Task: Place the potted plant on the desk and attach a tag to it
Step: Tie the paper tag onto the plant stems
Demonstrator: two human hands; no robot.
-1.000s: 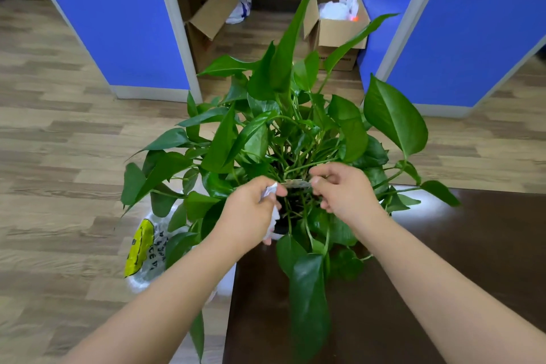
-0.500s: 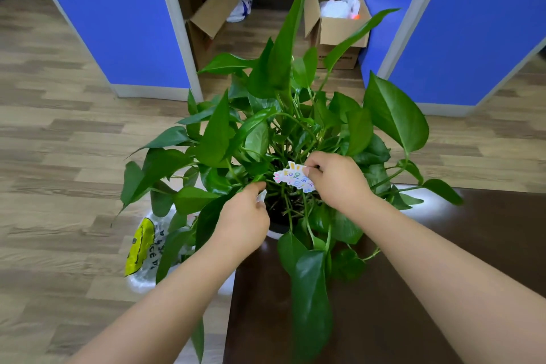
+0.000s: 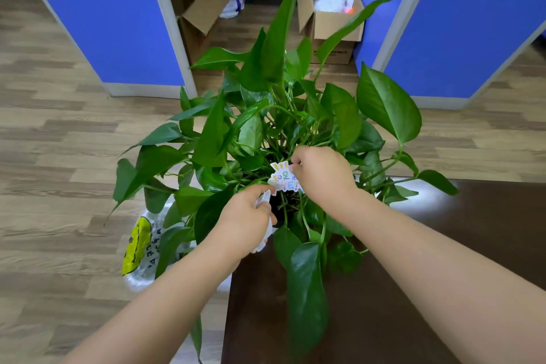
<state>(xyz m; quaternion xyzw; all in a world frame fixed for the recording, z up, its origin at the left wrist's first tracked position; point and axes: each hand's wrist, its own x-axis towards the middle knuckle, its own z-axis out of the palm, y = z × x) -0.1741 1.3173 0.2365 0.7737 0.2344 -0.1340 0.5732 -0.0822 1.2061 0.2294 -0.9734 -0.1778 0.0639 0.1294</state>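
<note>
Above the potted plant, right hand pinches the tag; left hand clutches white paper. A hard pull may snap stems.

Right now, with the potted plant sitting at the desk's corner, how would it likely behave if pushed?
The potted plant looks top-heavy: foliage spreads far wider than its hidden pot, so it may tip. It stands near the desk corner, so a leftward push risks a fall. Leaves would probably flex, not resist.
</note>
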